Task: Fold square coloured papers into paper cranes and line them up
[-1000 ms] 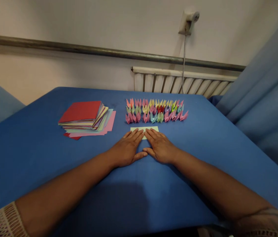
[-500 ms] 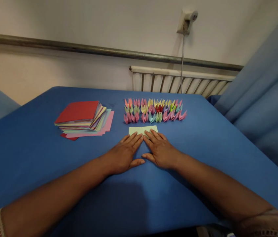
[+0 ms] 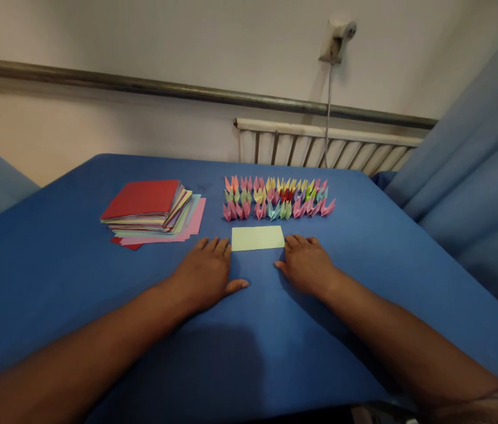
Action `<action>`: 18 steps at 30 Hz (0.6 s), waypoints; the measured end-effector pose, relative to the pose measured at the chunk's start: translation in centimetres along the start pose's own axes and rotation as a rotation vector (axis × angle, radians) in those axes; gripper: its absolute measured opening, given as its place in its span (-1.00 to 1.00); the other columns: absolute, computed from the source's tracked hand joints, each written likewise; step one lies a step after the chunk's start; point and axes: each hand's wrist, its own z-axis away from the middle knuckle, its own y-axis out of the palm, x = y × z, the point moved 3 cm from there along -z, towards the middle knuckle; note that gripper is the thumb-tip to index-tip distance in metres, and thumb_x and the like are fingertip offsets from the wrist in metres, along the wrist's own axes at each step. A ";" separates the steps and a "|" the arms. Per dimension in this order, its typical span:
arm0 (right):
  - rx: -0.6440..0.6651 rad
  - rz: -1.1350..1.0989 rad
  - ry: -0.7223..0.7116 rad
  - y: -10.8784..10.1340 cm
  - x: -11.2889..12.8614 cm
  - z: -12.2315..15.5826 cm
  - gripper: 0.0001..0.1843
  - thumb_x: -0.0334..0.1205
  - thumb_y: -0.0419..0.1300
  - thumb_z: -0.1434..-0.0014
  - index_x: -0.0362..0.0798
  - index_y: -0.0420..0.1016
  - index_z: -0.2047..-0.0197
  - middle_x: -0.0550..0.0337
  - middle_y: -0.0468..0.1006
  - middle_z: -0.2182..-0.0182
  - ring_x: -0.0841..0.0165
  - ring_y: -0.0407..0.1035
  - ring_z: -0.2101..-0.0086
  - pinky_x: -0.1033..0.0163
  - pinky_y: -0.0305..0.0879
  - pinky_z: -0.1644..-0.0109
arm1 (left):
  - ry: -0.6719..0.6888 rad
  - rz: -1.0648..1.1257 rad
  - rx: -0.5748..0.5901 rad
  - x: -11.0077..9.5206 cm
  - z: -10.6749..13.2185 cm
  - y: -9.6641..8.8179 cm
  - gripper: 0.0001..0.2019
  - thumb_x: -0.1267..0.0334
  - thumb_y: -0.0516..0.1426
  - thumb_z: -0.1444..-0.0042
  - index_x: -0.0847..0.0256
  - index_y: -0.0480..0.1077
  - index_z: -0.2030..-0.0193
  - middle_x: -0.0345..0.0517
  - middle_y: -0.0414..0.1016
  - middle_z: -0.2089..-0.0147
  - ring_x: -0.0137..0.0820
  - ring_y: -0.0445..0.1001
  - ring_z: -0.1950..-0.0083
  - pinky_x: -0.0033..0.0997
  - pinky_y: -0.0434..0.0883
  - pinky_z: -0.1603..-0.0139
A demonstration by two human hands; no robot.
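Note:
A pale green paper rectangle (image 3: 258, 238) lies flat on the blue tabletop (image 3: 249, 330), its long side running left to right. My left hand (image 3: 207, 271) rests palm down at the paper's left end, thumb stretched to the right and fingertips by the edge. At the opposite end, my right hand (image 3: 308, 262) also lies palm down, its fingertips at the right edge and the thumb pointing left. Both hands are open and grip nothing. Just behind the paper stand rows of small folded paper cranes (image 3: 278, 199) in pink, yellow, green, blue and red.
A stack of coloured paper sheets (image 3: 143, 200), red on top, sits at the left. Behind the table are a metal rail (image 3: 165, 88), a white radiator (image 3: 311, 129) and a wall socket (image 3: 332, 44) with a hanging cord. A blue curtain (image 3: 474, 153) hangs at the right.
My hands have slid apart from the middle of the green paper, left hand to the left and right hand to the right, uncovering it. The paper has stayed almost in place.

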 end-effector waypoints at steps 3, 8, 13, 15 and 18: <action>-0.023 -0.022 0.047 0.5 -0.3 -0.3 -0.59 -0.09 0.05 -0.27 -0.21 0.50 0.01 -0.28 0.41 -0.07 -0.05 0.31 0.00 -0.13 0.18 -0.04 | -0.033 -0.038 -0.035 -0.3 -0.2 0.0 -0.20 -0.26 0.03 -0.09 0.54 0.30 -0.16 0.49 0.29 -0.21 0.19 0.24 -0.24 0.13 0.06 -0.25; -0.133 -0.143 0.160 1.5 -1.3 -1.5 -0.48 -0.01 0.01 -0.28 -0.21 0.36 -0.14 -0.24 0.28 -0.20 -0.02 0.24 -0.10 -0.07 0.18 -0.10 | -0.010 -0.002 -0.180 -0.8 -1.0 0.9 -0.19 -0.17 0.01 -0.16 0.53 0.08 -0.31 0.41 0.01 -0.38 0.09 -0.06 -0.41 0.01 -0.06 -0.36; -0.196 -0.238 0.086 2.0 -1.0 -2.1 -0.37 0.00 -0.03 -0.30 -0.23 0.14 -0.30 -0.20 0.10 -0.31 0.02 -0.01 -0.27 -0.08 0.03 -0.24 | 0.163 0.095 -0.100 -1.0 -1.4 2.1 -0.23 -0.21 -0.08 -0.20 0.33 -0.02 -0.38 0.19 -0.04 -0.43 -0.05 -0.17 -0.46 -0.01 -0.08 -0.38; -0.165 -0.261 -0.058 2.1 0.1 -2.1 -0.36 0.03 -0.06 -0.31 -0.15 0.07 -0.34 -0.07 0.06 -0.34 0.09 -0.10 -0.31 -0.05 -0.06 -0.30 | 0.193 0.133 -0.053 -1.0 -1.6 2.3 -0.23 -0.22 -0.10 -0.21 0.31 -0.04 -0.39 0.17 -0.03 -0.43 -0.07 -0.16 -0.45 -0.02 -0.07 -0.38; -0.071 -0.283 -0.192 2.4 1.3 -2.1 -0.32 0.10 -0.09 -0.31 -0.12 0.03 -0.36 -0.04 0.08 -0.34 0.15 -0.09 -0.32 -0.01 -0.11 -0.33 | 0.188 0.151 -0.007 -1.0 -1.9 2.5 -0.20 -0.25 -0.12 -0.20 0.33 -0.03 -0.38 0.20 0.00 -0.42 -0.04 -0.11 -0.44 -0.02 -0.06 -0.37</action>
